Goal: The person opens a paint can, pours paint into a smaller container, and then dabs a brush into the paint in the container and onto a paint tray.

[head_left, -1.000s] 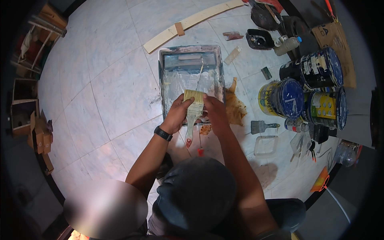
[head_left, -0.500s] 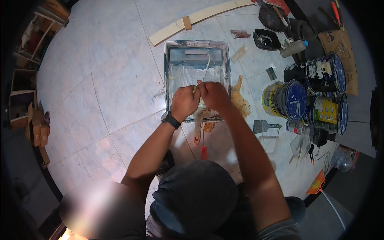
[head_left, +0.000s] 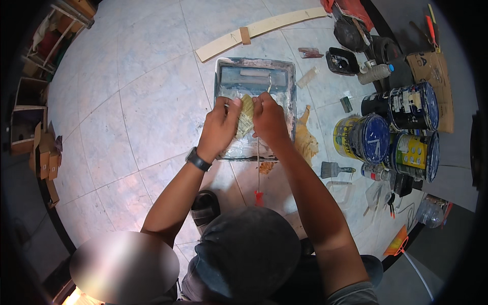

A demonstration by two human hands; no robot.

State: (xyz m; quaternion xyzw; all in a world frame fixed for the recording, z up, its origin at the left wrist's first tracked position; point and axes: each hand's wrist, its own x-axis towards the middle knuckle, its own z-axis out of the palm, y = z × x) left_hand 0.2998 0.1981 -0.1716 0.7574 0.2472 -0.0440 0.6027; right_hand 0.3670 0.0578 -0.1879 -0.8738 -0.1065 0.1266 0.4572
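Observation:
My left hand (head_left: pixel 219 124) is closed on the left side of a wide paintbrush (head_left: pixel 245 116) with pale yellowish bristles, held over a paint-smeared roller tray (head_left: pixel 220 71). My right hand (head_left: pixel 269 121) is closed at the brush's right side, its thumb and index finger by the bristles; the brush's handle is hidden from view. A roller (head_left: pixel 254 72) lies across the deep end of the tray, its long rod running beneath my hands to a red grip (head_left: pixel 258 198) on the floor.
Paint buckets (head_left: pixel 360 137), a grey brush (head_left: pixel 329 170), a bottle (head_left: pixel 373 74) and a black container (head_left: pixel 341 61) are at the right. A long board (head_left: pixel 274 21) lies beyond the tray. Shelving with cartons (head_left: pixel 46 157) lines the left edge. A stained yellowish cloth (head_left: pixel 307 145) lies beside the tray.
My hands have moved up the tray and a little apart, showing more bristles between them. The brush has turned; its handle, earlier pointing down below my hands, is out of sight.

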